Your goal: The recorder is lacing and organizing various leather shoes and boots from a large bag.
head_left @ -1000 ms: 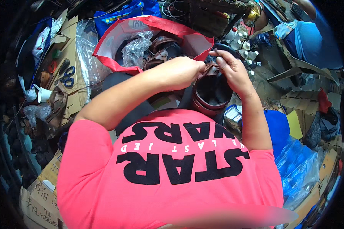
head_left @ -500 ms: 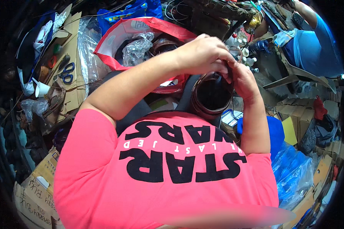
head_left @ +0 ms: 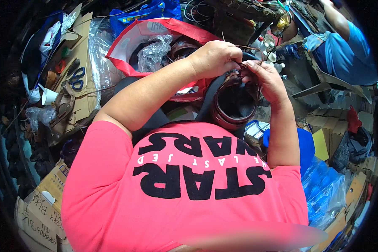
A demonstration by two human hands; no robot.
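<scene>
A dark brown leather shoe [head_left: 227, 121] rests at my knees, its opening facing me. Above its far edge my left hand [head_left: 217, 58] is closed, fingertips pinched on a thin brown lace [head_left: 262, 59]. On the other side, my right hand [head_left: 268, 80] has its thumb and finger closed on the lace by the shoe's eyelet edge, with the other fingers curled at the opening. The lace loops up between and beyond both hands. Exactly where it passes through the leather is hidden by my fingers.
Beyond my left forearm stands a red bag [head_left: 124, 52] holding shoes and clear plastic. Blue-handled scissors [head_left: 77, 79] lie on cardboard at the left, near a white cup [head_left: 49, 96]. Small white bottles [head_left: 277, 67] stand past my right hand. A person in blue [head_left: 344, 54] sits at far right.
My hands have drawn slightly apart, and more of the shoe's opening and the looping lace shows between them. The view has shifted a little.
</scene>
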